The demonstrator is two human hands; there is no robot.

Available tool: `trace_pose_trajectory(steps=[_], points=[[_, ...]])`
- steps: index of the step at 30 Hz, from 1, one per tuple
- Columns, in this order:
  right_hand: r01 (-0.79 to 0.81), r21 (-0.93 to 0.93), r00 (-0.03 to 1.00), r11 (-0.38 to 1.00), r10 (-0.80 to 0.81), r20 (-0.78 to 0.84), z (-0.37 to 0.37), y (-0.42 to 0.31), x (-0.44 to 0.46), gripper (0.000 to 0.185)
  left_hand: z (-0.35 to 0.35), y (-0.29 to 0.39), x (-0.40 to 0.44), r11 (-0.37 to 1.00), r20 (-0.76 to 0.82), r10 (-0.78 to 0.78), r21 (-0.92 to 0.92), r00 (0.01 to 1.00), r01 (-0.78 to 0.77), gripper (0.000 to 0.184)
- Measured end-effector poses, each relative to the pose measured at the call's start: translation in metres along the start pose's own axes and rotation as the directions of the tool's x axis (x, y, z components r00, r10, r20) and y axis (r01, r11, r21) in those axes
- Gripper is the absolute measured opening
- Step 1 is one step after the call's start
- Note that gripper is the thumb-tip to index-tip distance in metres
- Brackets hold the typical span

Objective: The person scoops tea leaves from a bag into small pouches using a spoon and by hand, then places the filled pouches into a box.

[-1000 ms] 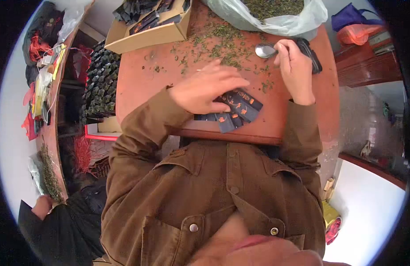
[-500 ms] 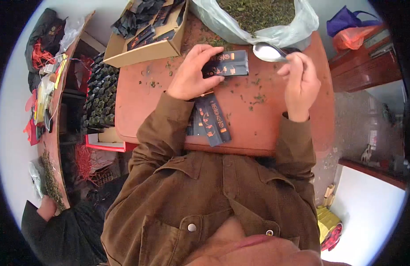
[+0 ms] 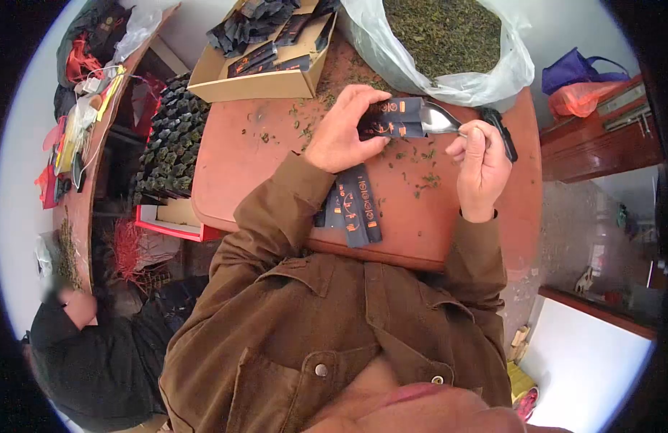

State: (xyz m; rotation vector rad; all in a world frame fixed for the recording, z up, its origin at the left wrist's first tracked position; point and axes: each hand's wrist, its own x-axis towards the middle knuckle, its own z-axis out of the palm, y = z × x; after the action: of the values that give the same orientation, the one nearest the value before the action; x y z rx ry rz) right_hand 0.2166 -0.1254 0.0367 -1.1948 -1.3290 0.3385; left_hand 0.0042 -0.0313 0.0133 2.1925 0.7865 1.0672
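Note:
My left hand [image 3: 339, 137] is closed around a small black packet [image 3: 404, 115] with orange print, held above the table. In my right hand [image 3: 482, 173] is the handle of a metal spoon [image 3: 438, 120]. The spoon's bowl is at the packet's right end; whether its tip is inside, I cannot tell. Below my left wrist, a few more black packets [image 3: 360, 209] overlap on the table. Beyond my hands stands a clear plastic bag [image 3: 518, 76] of dried, dark green leaves [image 3: 446, 36].
A cardboard box [image 3: 254, 88] of black packets stands at the back left of the red-brown table [image 3: 240, 173]. Leaf crumbs [image 3: 428, 180] lie scattered. A black object [image 3: 501, 133] sits behind my right hand. Many dark packets [image 3: 171, 137] are stacked left; a person in black [image 3: 95, 361] is at lower left.
The spoon has moved from right of the packet to its right end, with its bowl now tilted. My left hand still holds the packet. The whole view has shifted slightly.

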Motion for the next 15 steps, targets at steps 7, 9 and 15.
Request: trace_pose_trajectory(steps=[7,9,15], points=[[-0.152,0.111,0.981,0.982,0.135,0.14,0.003,-0.008,0.0,0.022,0.009,0.004,0.004,0.985,-0.07,0.157,0.084,0.985,-0.151,0.056],[-0.244,0.191,0.966,0.951,0.222,0.132,0.011,-0.006,-0.001,0.021,0.01,0.002,0.004,0.962,-0.113,0.235,0.167,0.965,-0.214,0.055],[-0.278,0.289,0.96,0.916,0.279,0.038,0.013,0.011,0.001,0.02,0.015,0.0,0.006,0.952,-0.161,0.284,0.164,0.945,-0.258,0.049]])
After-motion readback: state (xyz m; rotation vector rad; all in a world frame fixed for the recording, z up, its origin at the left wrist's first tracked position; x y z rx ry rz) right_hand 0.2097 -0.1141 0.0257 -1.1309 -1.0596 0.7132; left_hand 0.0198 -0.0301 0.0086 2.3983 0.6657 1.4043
